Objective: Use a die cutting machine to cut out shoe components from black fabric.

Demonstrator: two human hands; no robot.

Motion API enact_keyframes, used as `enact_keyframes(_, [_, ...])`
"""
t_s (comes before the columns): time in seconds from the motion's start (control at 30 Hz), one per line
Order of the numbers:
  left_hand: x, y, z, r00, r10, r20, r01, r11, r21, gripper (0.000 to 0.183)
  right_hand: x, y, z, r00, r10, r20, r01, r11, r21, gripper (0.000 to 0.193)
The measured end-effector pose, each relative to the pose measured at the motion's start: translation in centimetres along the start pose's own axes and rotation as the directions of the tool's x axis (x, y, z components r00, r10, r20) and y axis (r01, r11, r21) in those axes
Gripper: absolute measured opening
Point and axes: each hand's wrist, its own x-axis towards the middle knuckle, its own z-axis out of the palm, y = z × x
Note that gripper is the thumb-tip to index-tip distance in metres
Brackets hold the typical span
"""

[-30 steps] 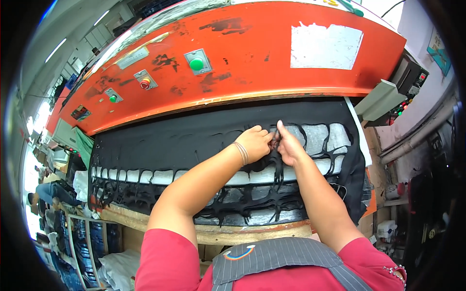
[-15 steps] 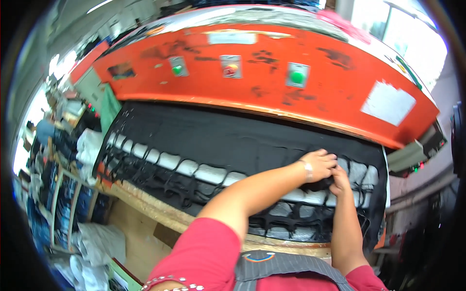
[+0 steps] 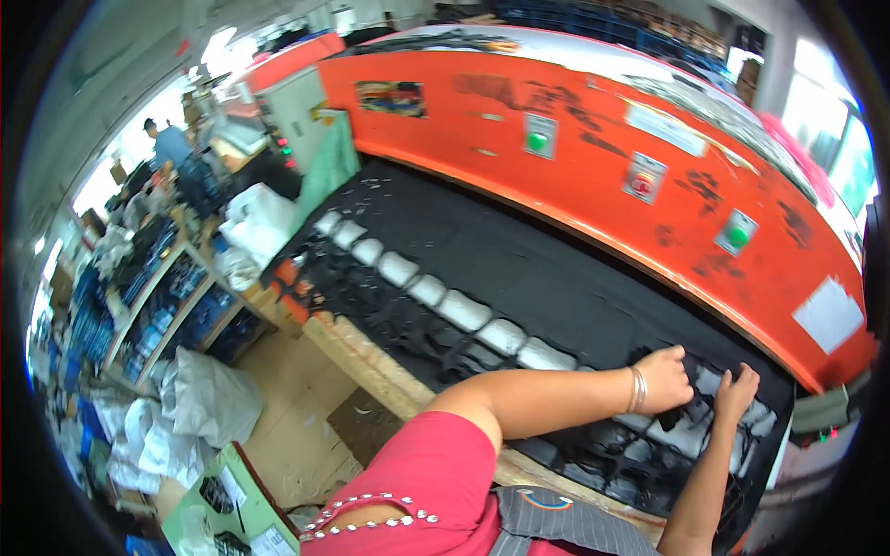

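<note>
Below the orange machine panel (image 3: 579, 157), head view: one black fabric sheet (image 3: 556, 264), its cut openings baring pale underlay (image 3: 464, 310). Left hand (image 3: 666, 380), fingers curled near dark strips (image 3: 668, 420); right hand (image 3: 735, 397), fingers bent over the sheet's right end, apart from the left. Whether either pinches anything: cannot tell. Hazard, judged: uneven pulling could snap the strips or drag the sheet askew.

One left hand (image 3: 666, 380), one right hand (image 3: 734, 397)
On my screen I count two green buttons (image 3: 537, 141) (image 3: 738, 237), one red button (image 3: 642, 183), upper right; one co-worker (image 3: 173, 148), upper left.
</note>
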Motion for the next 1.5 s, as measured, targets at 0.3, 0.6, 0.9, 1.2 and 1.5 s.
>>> enact_keyframes(0.3, [-1.2,5.3,4.1,0.993,0.054,0.101,-0.054,0.999,-0.003,0.011,-1.0,-7.3,2.2,0.835,0.349,0.425,-0.145,0.886,-0.441,0.070])
enact_keyframes(0.6, [-5.9,5.9,-5.3,0.984,-0.057,-0.171,0.028,0.985,-0.170,0.016,-1.3,-0.7,5.0,0.859,0.371,0.353,-0.289,0.920,-0.264,0.062])
enact_keyframes(0.9, [-11.3,-2.2,-4.9,0.821,-0.425,0.382,0.498,0.860,-0.112,0.032,-0.2,2.9,3.4,0.460,0.356,0.813,-0.887,0.208,0.411,0.052])
enact_keyframes(1.2, [0.6,-5.0,-0.4,0.688,-0.395,0.609,0.401,-0.493,-0.772,0.047,-1.3,-1.8,6.6,0.636,0.034,0.771,-0.732,-0.287,0.618,0.063])
enact_keyframes(1.5, [5.8,1.0,5.9,0.682,-0.602,0.416,0.646,0.229,-0.728,0.041,-1.4,-0.5,5.0,0.675,0.002,0.738,-0.601,-0.578,0.552,0.035])
